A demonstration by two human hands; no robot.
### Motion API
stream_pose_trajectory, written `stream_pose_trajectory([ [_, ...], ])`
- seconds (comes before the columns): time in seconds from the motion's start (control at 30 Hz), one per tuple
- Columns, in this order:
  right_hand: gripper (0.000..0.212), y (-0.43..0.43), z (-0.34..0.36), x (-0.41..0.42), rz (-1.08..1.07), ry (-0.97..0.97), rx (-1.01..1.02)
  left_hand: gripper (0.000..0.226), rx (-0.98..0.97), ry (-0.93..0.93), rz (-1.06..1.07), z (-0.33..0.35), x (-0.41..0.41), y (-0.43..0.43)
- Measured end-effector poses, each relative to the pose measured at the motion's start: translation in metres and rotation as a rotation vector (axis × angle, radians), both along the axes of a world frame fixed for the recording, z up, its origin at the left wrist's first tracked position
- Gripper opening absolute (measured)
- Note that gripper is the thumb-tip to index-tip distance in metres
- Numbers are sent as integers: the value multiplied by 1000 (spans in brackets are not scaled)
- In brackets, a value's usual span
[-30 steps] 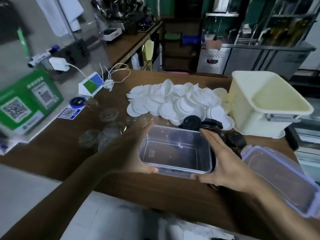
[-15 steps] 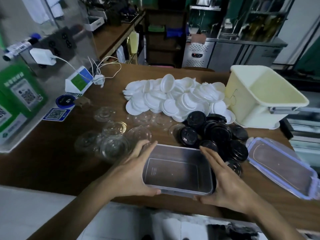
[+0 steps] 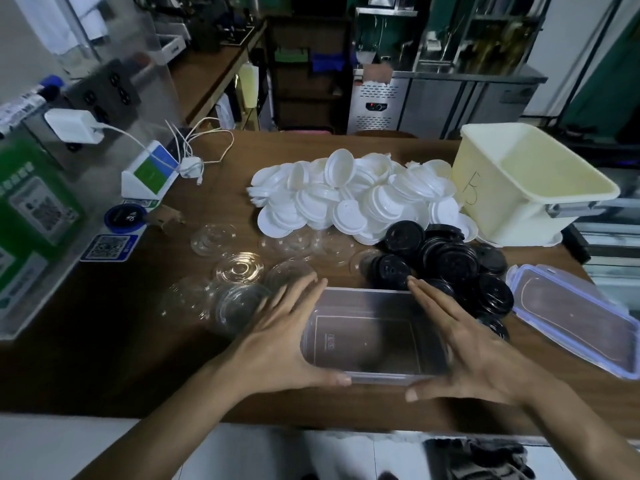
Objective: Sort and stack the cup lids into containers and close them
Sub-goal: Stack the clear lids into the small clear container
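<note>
A clear, empty rectangular container (image 3: 367, 337) sits near the front edge of the wooden table (image 3: 104, 351). My left hand (image 3: 280, 337) presses flat against its left side and my right hand (image 3: 464, 348) against its right side, fingers straight, thumbs along the near edge. Behind it lie a heap of white cup lids (image 3: 346, 199), a cluster of black lids (image 3: 446, 258) and several clear lids (image 3: 239, 268) scattered to the left. The container's clear snap lid (image 3: 575, 317) lies at the right.
An open cream plastic bin (image 3: 519, 188) stands at the back right. On the left are a green QR sign (image 3: 31, 209), a small card stand (image 3: 149, 174), a white charger (image 3: 72, 126) with cables and a round blue coaster (image 3: 126, 216).
The container has come toward the table's front edge between both hands, uncovering the black lids behind it. The view has tilted down and shifted right.
</note>
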State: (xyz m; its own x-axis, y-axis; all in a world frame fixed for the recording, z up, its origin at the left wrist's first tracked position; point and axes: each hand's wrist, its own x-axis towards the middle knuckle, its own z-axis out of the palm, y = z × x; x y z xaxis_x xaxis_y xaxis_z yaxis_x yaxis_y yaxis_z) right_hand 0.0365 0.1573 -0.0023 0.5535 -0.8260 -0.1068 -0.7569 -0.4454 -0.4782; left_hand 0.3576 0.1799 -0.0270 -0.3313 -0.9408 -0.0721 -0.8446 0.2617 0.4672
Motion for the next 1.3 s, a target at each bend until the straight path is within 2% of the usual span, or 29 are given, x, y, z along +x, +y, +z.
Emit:
stream_pose_trajectory([
  [0.2, 109, -21, 2, 20, -5, -69, -36, 112, -53, 135, 39, 2, 31, -18],
  [0.43, 84, -78, -4, 61, 142, -44, -102, 82, -70, 104, 152, -1, 60, -31],
  [0.57, 73, -114, -6, 97, 229, -55, -79, 87, 17, 36, 233, -7, 82, -31],
  [0.7, 60, -147, -12, 136, 317, -19, -101, 104, 82, -98, 231, -12, 94, -24],
  [0.87, 70, -168, -29, 170, 500, 85, -132, 109, 21, -150, 255, -19, 97, -17],
  [1.0, 80, -176, -28, 186, 586, 149, -198, 108, -23, -131, 275, -15, 97, -15],
  [1.2, 89, -183, -27, 197, 775, 179, -172, 111, -13, -102, 322, -8, 97, -20],
  [1.3, 95, -185, -29, 199, 802, 201, -197, 111, -32, -77, 336, -10, 99, -23],
])
